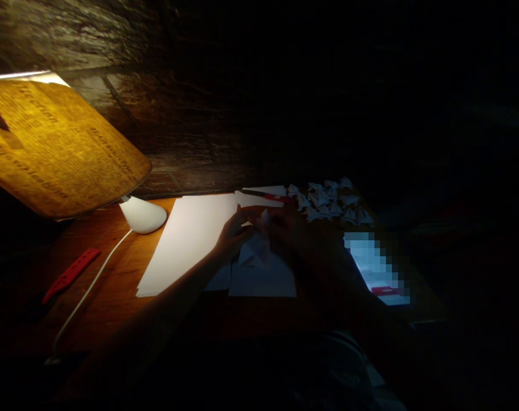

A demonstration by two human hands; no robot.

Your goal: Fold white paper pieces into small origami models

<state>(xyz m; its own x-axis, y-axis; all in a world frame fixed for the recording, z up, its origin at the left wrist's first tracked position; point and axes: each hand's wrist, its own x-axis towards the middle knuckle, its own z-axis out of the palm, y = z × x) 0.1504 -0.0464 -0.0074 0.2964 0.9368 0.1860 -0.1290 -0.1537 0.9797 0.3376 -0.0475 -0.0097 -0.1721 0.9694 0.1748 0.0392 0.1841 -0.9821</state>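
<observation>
My left hand point(233, 231) and my right hand point(285, 225) meet over a small folded piece of white paper point(259, 245) in the middle of the wooden table point(113, 268). Both hands pinch the paper's upper edge, fingers closed on it. The right hand lies in deep shadow and its fingers are hard to make out. Under the folded piece lies a flat white sheet point(263, 279). A larger stack of white sheets point(186, 240) lies just left of my left hand.
A lamp with a yellow printed shade point(53, 148) and white base point(143, 216) stands at the left, its cord point(88, 291) trailing toward me. A red-handled tool point(71, 274) lies left. Several small folded paper pieces point(332, 202) are piled behind. A lit screen point(377, 268) glows right.
</observation>
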